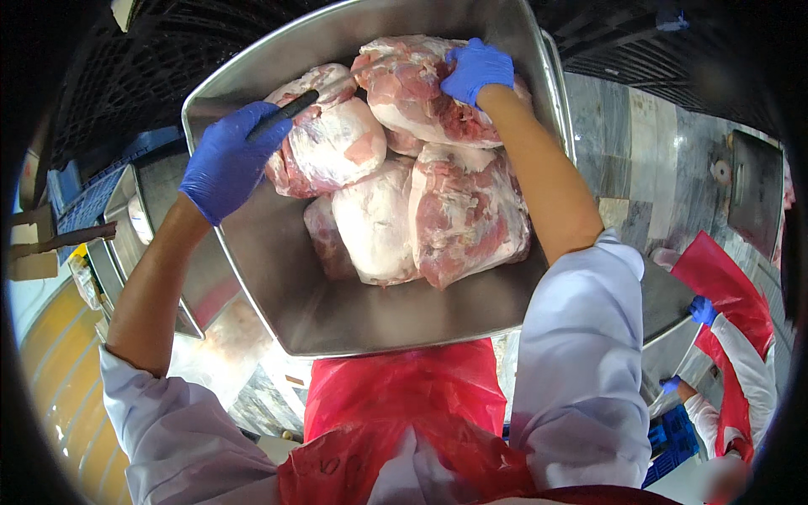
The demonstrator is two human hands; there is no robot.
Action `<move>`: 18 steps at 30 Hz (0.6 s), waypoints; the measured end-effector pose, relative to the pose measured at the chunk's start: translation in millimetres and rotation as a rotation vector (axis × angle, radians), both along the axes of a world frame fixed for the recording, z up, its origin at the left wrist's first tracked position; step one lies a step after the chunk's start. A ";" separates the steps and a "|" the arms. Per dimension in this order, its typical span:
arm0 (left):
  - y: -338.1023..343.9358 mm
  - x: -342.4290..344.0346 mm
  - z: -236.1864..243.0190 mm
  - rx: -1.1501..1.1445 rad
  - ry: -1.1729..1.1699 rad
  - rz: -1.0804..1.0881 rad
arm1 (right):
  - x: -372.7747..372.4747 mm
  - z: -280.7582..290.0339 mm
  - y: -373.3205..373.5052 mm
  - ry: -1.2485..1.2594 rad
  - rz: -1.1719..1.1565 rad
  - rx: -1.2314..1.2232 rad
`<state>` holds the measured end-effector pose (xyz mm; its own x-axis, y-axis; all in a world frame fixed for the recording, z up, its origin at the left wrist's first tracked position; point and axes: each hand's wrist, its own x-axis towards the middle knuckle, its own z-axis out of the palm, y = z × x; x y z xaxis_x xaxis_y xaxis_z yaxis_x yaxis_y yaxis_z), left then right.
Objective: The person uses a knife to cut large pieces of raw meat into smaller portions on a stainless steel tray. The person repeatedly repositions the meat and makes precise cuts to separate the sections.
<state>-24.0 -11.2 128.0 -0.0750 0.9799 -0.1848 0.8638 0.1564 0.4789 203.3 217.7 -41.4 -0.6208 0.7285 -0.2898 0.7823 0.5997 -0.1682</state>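
Note:
A large steel bin [328,320] holds several big cuts of raw meat with pale fat caps. My left hand [231,160], in a blue glove, is closed on a black-handled knife [293,108] at the bin's left side; its blade lies over the upper-left cut [332,143]. My right hand [478,71], also gloved blue, has its fingers bent over the upper-right cut [421,97], gripping it. Two more cuts, a white fatty one [370,223] and a redder one [467,219], lie in the lower part of the bin.
Black plastic crates [101,84] stand around the far side. Steel trays [168,244] sit at left, beside a yellow surface [63,362]. Tiled floor [631,143] shows at right, where a co-worker in a red apron [707,269] and blue gloves works near steel containers and a blue crate [669,442].

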 end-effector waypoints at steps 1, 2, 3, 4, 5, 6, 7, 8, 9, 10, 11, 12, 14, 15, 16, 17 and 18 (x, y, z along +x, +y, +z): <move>0.6 0.9 -0.3 0.004 -0.006 0.007 | -3.1 -3.5 5.5 0.003 0.001 -0.010; 1.9 6.8 2.3 -0.041 -0.048 0.092 | -7.7 -11.0 14.6 0.006 0.003 -0.021; 1.0 10.0 1.6 -0.094 -0.100 0.176 | -9.4 -13.7 17.2 0.000 0.003 -0.040; 0.5 7.8 -0.9 -0.097 -0.122 0.174 | -10.2 -15.7 21.2 -0.034 -0.007 -0.060; 0.5 4.7 -4.3 -0.099 -0.145 0.171 | -11.0 -16.7 27.9 -0.068 -0.017 -0.081; -3.8 2.1 -3.8 -0.114 -0.157 0.180 | -15.9 -15.3 28.8 -0.093 -0.017 -0.114; -7.3 0.2 -3.3 -0.135 -0.188 0.202 | -17.0 -12.9 33.1 -0.080 -0.010 -0.184; -10.7 -1.5 -2.7 -0.156 -0.219 0.224 | -15.7 -11.0 38.8 -0.068 -0.004 -0.253; -8.6 -2.8 -5.6 -0.160 -0.259 0.237 | -12.1 -10.7 49.1 -0.063 -0.006 -0.305; -7.5 -1.5 -5.2 -0.222 -0.287 0.304 | -9.7 -15.1 55.5 -0.063 0.018 -0.308; -7.4 1.9 -2.7 -0.285 -0.316 0.370 | -7.2 -19.9 60.1 -0.064 0.042 -0.311; -9.0 4.0 -1.1 -0.356 -0.341 0.435 | -4.4 -20.2 59.9 -0.063 0.066 -0.321; -13.1 3.9 -6.2 -0.342 -0.370 0.446 | 2.4 -19.0 61.6 -0.009 0.092 -0.364; -13.6 3.6 -7.3 -0.334 -0.377 0.449 | 6.1 -16.4 63.2 0.025 0.102 -0.384; -15.4 2.7 -9.3 -0.327 -0.385 0.451 | 13.0 -21.3 69.8 0.121 0.081 -0.473; -17.4 2.3 -11.4 -0.321 -0.393 0.452 | 22.9 -28.7 79.3 0.218 0.060 -0.562; -23.1 2.4 -13.1 -0.325 -0.398 0.458 | 29.3 -30.9 77.7 0.316 0.038 -0.661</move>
<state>-21.7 -34.3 114.9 -0.3342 0.7556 -0.5634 0.4445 0.6535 0.6127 232.7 295.4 -72.3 -0.7687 0.4399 -0.4643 0.6174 0.3206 -0.7184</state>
